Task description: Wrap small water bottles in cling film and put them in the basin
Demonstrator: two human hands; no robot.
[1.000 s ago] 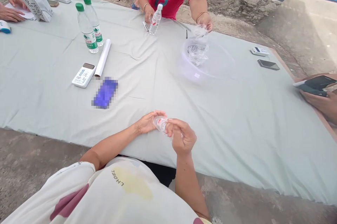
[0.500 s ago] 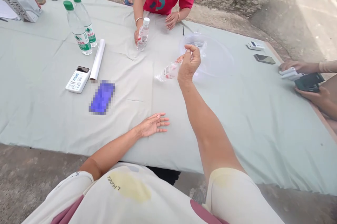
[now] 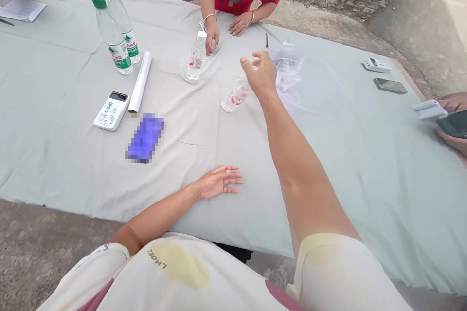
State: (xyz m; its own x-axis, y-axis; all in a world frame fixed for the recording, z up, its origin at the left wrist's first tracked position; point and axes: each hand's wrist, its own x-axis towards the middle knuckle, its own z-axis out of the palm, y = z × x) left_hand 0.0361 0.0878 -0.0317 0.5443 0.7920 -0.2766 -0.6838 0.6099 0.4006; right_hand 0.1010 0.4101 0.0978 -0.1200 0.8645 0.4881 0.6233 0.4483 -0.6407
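My left hand (image 3: pixel 218 182) rests on the cloth-covered table (image 3: pixel 197 121), fingers spread and holding nothing. Farther out, my right hand (image 3: pixel 260 75) is raised with thumb and fingers apart. Just left of it, a clear water bottle with a red-and-white label (image 3: pixel 237 97) has its base on the cloth; its top is hidden behind my right hand. A second clear bottle with a white cap (image 3: pixel 197 58) stands upright farther left. Beside that one is the hand (image 3: pixel 212 38) of a person in a red shirt. Crumpled clear plastic (image 3: pixel 290 75) lies beyond my right hand.
Two green-capped bottles (image 3: pixel 118 53), a white paper roll (image 3: pixel 140 82), a white power bank (image 3: pixel 112 111) and a blurred blue-purple rectangle (image 3: pixel 145 138) lie to the left. At the right are a phone (image 3: pixel 389 85), a white device (image 3: pixel 377 64) and another person's hands (image 3: pixel 456 111).
My right hand has opened, and the bottle by it went from tilted to nearly upright. The person opposite has let go of the white-capped bottle. The view has shifted slightly.
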